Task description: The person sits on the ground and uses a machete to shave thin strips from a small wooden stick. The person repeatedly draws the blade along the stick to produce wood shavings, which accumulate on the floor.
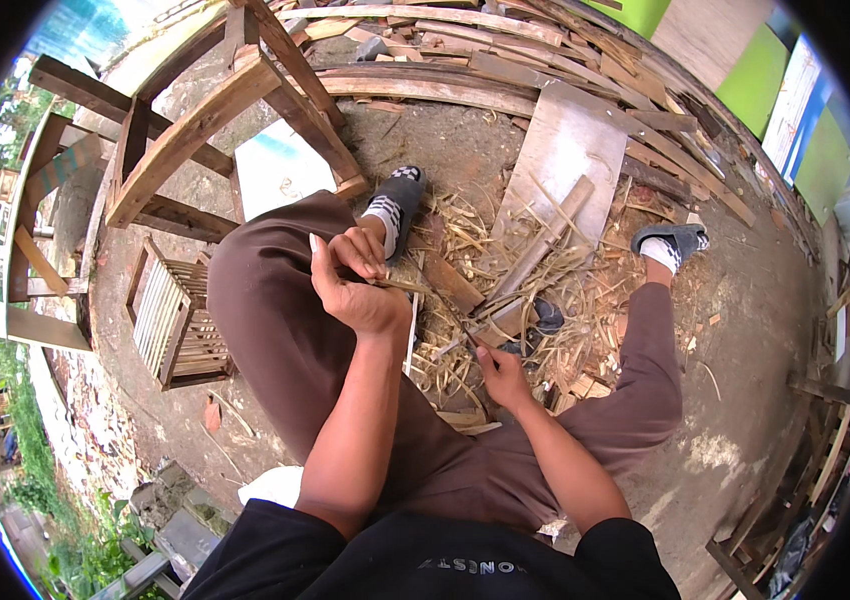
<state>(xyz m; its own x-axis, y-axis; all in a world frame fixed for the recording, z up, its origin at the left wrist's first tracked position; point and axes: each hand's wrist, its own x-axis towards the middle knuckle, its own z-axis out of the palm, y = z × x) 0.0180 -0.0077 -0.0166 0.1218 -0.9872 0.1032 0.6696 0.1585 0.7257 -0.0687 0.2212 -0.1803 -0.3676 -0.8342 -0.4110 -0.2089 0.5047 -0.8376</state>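
Note:
My left hand [360,285] is closed, fingers curled, above my left thigh. A thin pale strip of wood or bamboo [405,285] sticks out from it toward the right. Lower and to the right, my right hand [503,376] is closed too, its thumb and fingertips on the near end of a thin dark length [461,322]. Whether that is a blade or another strip, I cannot tell. Beneath both hands, curly shavings [585,340] lie on the ground between my feet. Among them are a brown wood block [453,282] and a long split piece [543,240].
A flat pale board [575,140] lies beyond the shavings, by a pile of planks [425,90]. At the left stand a wooden frame [195,130] and a slatted crate [180,320]. More scrap wood [830,440] lines the right side.

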